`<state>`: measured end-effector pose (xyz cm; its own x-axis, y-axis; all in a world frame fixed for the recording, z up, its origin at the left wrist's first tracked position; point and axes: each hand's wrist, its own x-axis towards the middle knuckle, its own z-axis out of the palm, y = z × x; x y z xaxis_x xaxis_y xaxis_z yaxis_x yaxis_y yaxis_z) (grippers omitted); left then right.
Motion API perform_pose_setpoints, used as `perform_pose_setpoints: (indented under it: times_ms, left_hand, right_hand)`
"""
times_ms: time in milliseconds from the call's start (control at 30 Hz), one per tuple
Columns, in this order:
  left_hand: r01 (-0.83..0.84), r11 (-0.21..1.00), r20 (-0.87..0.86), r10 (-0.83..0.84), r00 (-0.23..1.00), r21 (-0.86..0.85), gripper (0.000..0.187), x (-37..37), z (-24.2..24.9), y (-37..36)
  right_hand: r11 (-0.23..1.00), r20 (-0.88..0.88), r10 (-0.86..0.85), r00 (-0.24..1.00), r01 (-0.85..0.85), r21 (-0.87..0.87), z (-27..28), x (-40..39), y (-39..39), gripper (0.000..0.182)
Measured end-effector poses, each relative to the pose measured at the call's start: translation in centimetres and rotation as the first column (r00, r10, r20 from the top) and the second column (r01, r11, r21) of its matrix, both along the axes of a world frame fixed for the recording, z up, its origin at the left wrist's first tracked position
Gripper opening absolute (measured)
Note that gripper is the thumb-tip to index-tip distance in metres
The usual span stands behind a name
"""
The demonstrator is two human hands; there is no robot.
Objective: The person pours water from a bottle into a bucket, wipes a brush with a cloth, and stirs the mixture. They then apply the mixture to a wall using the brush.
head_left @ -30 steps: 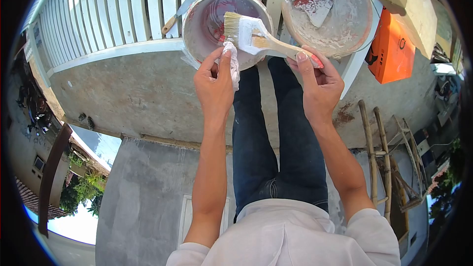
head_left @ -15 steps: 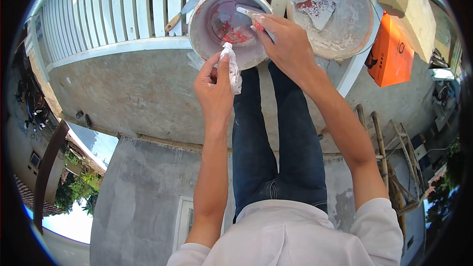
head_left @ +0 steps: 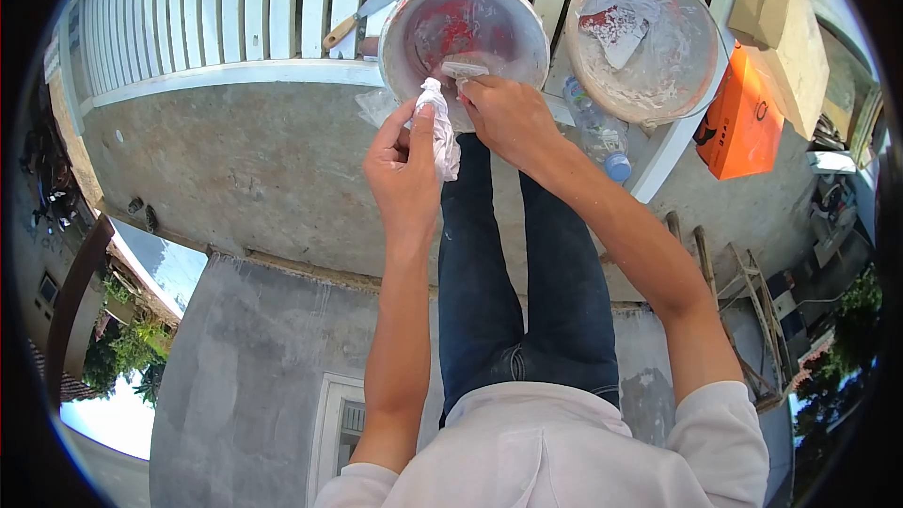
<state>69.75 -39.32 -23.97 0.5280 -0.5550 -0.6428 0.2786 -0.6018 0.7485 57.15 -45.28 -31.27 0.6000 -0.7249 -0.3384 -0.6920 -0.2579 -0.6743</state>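
Observation:
My left hand (head_left: 403, 165) pinches a crumpled white plastic bag (head_left: 446, 146), its twisted tip pointing up at the near rim of a bucket (head_left: 538, 33). Red and whitish residue coats the bucket's inside. Closed round a small red-handled scraper (head_left: 465, 69), my right hand (head_left: 515, 122) is over the bucket's near side. The scraper's pale flat blade is just above the bag's tip, while its handle is mostly hidden by my fingers. Left of the bucket lies a wooden-handled putty knife (head_left: 367, 11).
A second, white-smeared tub (head_left: 694, 66) holds a piece with red and white on it. Below it lies a clear bottle (head_left: 598, 127) with a blue cap. All rest on a white slatted bench (head_left: 226, 19). An orange bag (head_left: 743, 118) and cardboard box (head_left: 798, 47) are at right.
My right hand has come down and left with the scraper, toward the bag's tip. My left hand stays nearly in place. The view has shifted, revealing the bottle.

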Motion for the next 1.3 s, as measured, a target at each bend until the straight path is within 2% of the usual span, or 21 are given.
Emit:
perform_pose_setpoints:
  times_ms: [133, 233, 333, 433, 533, 733, 933, 1133, 1233, 1300]
  left_hand:
    - [0.001, 1.000, -0.025, -0.001, 1.000, 0.016, 0.028, 0.2, 0.2, 0.1]
    - [0.002, 1.000, 0.020, -0.003, 1.000, 0.009, 0.027, 0.2, -0.3, 0.5]
    - [0.007, 1.000, 0.029, -0.008, 1.000, 0.015, 0.027, 0.5, -0.6, 0.9]
    - [0.004, 1.000, 0.021, -0.005, 1.000, 0.023, 0.027, 0.3, -0.7, 0.9]
    - [0.020, 1.000, 0.003, -0.020, 1.000, 0.022, 0.027, 0.1, -0.4, 0.6]
    - [0.020, 1.000, -0.012, -0.020, 1.000, 0.016, 0.027, -0.3, -0.1, 0.1]
    - [0.028, 1.000, -0.034, -0.028, 0.999, 0.013, 0.027, -0.5, -0.3, 0.2]
    - [0.031, 1.000, -0.102, -0.031, 0.994, -0.004, 0.026, -0.7, -0.2, -0.3]
    - [-0.003, 1.000, -0.172, 0.001, 0.985, -0.012, 0.026, -0.9, 0.2, -0.8]
    - [-0.029, 1.000, -0.222, 0.026, 0.975, -0.008, 0.026, -1.1, 0.5, -1.1]
  right_hand:
    - [0.996, 0.017, -0.036, 0.999, 0.034, 0.087, 1.2, -0.4, -0.9, 0.015]
    - [0.989, 0.120, -0.130, 0.984, 0.137, -0.048, 1.1, -0.9, -2.3, 0.015]
    - [0.961, 0.105, -0.180, 0.978, 0.198, -0.194, 0.5, -1.1, -3.8, 0.015]
    - [0.977, -0.015, -0.130, 0.991, 0.125, -0.172, 0.1, -0.9, -4.1, 0.016]
    - [0.997, -0.117, -0.058, 0.991, 0.052, -0.050, 0.4, -0.4, -2.5, 0.016]
    - [0.990, -0.088, -0.123, 0.989, 0.129, 0.064, 2.0, -1.1, -1.2, 0.016]
    - [0.974, -0.001, -0.206, 0.979, 0.205, -0.091, 3.2, -2.5, -2.1, 0.015]
    - [0.906, 0.149, -0.336, 0.930, 0.362, -0.218, 3.2, -3.3, -2.4, 0.021]
    - [0.861, 0.229, -0.463, 0.856, 0.496, -0.115, 5.1, -3.6, -1.5, 0.023]
    - [0.822, 0.215, -0.568, 0.795, 0.531, 0.207, 6.8, -4.1, -0.2, 0.026]
